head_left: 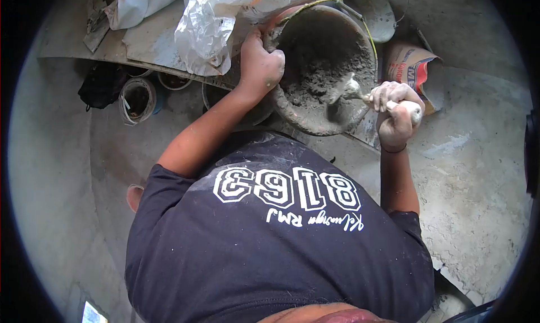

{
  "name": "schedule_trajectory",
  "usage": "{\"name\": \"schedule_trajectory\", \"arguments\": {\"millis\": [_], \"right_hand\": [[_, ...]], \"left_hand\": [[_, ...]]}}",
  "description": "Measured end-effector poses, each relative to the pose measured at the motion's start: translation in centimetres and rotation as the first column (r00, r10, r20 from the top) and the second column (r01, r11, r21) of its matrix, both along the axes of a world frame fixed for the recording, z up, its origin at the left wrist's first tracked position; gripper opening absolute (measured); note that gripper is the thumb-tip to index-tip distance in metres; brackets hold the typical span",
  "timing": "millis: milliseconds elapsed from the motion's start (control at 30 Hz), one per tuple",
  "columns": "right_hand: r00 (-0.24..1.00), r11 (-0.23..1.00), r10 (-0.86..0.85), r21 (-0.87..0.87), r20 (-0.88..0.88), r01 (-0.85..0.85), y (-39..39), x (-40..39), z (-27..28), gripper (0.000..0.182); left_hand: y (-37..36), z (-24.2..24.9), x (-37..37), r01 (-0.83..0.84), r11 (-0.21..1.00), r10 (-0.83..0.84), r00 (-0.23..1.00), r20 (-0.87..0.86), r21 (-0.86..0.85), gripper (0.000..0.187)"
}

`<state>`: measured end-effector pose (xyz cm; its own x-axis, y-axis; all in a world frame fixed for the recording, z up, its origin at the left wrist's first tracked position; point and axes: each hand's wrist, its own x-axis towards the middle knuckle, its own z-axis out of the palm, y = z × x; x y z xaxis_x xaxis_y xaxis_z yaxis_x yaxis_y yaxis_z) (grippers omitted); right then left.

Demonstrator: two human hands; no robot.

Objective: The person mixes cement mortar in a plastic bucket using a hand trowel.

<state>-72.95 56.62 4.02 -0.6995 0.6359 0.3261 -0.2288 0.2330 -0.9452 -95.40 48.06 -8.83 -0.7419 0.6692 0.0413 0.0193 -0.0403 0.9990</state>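
A large round bucket holds wet grey mortar, with more of it smeared along the inner wall. My left hand grips the bucket's left rim, fingers curled over the edge. On the opposite side, my right hand, dusted with mortar, is wrapped round the pale handle of a trowel. The trowel's mortar-caked neck reaches over the right part of the bucket, and its blade is partly sunk in or covered by mortar.
Crumpled white plastic lies on a board left of the bucket. A printed cement bag stands at the right. Below the board are a small white pail and a black bag. A green-yellow cord crosses the rim.
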Motion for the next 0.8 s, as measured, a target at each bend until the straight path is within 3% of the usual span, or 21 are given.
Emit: {"name": "schedule_trajectory", "arguments": {"millis": [33, 133, 167, 200, 233, 267, 300, 333, 367, 433, 500, 567, 633, 700, 800], "right_hand": [[1.000, 1.000, -0.004, 0.002, 0.002, 0.004, 0.2, -0.5, -0.6, 0.004], [0.943, 0.974, -0.227, 0.069, 0.245, 0.217, 1.8, -1.5, -6.0, 0.009], [0.838, 0.814, -0.360, 0.576, 0.409, 0.069, 3.3, -1.6, -8.7, 0.010], [0.883, 0.435, -0.419, 0.900, 0.211, -0.009, 4.1, -3.7, -9.6, 0.009], [0.885, 0.735, -0.361, 0.674, 0.294, 0.076, 3.1, -7.1, -7.8, 0.010], [0.897, 0.812, -0.328, 0.574, 0.297, 0.107, 3.5, -8.9, -8.8, 0.014], [0.906, 0.806, -0.316, 0.584, 0.282, 0.099, 4.3, -10.3, -9.3, 0.015], [0.916, 0.924, -0.286, 0.334, 0.281, 0.186, 4.5, -11.5, -9.1, 0.015], [0.926, 0.965, -0.262, 0.051, 0.272, 0.258, 4.5, -12.5, -8.9, 0.015], [0.959, 0.964, -0.262, -0.021, 0.108, 0.266, 5.8, -14.2, -9.6, 0.015], [0.959, 0.960, -0.275, -0.024, 0.066, 0.278, 6.2, -14.5, -9.1, 0.015], [0.965, 0.927, -0.229, 0.272, -0.128, 0.256, 5.8, -13.7, -6.6, 0.017], [0.934, 0.992, -0.122, -0.024, -0.336, 0.121, 6.3, -12.5, -4.0, 0.017], [0.928, 0.986, -0.163, -0.076, -0.336, 0.146, 6.1, -12.1, -3.6, 0.017], [0.964, 0.956, -0.250, 0.134, -0.094, 0.261, 6.5, -11.2, -8.3, 0.017]], "left_hand": [[0.1, 0.2, -0.1, 0.004, 1.000, -0.004, 1.000, 0.002, 0.002, 0.042], [-0.1, 0.8, 0.0, 0.032, 0.999, -0.029, 0.995, 0.100, -0.028, 0.043], [-0.2, 0.8, 0.0, 0.031, 1.000, -0.031, 0.995, 0.094, 0.000, 0.043], [-0.2, 0.8, 0.1, 0.029, 0.999, -0.032, 0.996, 0.086, 0.029, 0.042], [0.0, 0.9, 0.0, 0.027, 0.999, -0.029, 0.995, 0.090, 0.031, 0.042], [0.0, 0.9, 0.0, 0.031, 0.999, -0.032, 0.998, 0.045, 0.039, 0.042], [0.0, 0.9, -0.1, 0.036, 0.998, -0.036, 0.999, 0.000, 0.047, 0.042], [0.1, 0.7, -0.1, 0.033, 0.998, -0.033, 0.999, 0.005, 0.050, 0.042], [0.2, 0.5, -0.1, 0.042, 0.996, -0.045, 0.999, 0.030, 0.077, 0.042], [0.3, -0.1, 0.0, 0.049, 0.994, -0.055, 0.997, 0.054, 0.102, 0.042], [0.6, -0.6, -0.1, 0.036, 0.986, -0.035, 0.999, -0.009, 0.163, 0.042], [0.2, -0.1, -0.1, 0.066, 0.987, -0.071, 0.997, 0.032, 0.147, 0.042], [0.2, 0.5, -0.3, 0.089, 0.987, -0.100, 0.992, 0.075, 0.130, 0.043], [0.2, 0.9, -0.1, 0.064, 0.989, -0.080, 0.990, 0.115, 0.137, 0.042], [0.0, 1.5, 0.1, 0.029, 0.991, -0.042, 0.994, 0.097, 0.131, 0.043]]}}
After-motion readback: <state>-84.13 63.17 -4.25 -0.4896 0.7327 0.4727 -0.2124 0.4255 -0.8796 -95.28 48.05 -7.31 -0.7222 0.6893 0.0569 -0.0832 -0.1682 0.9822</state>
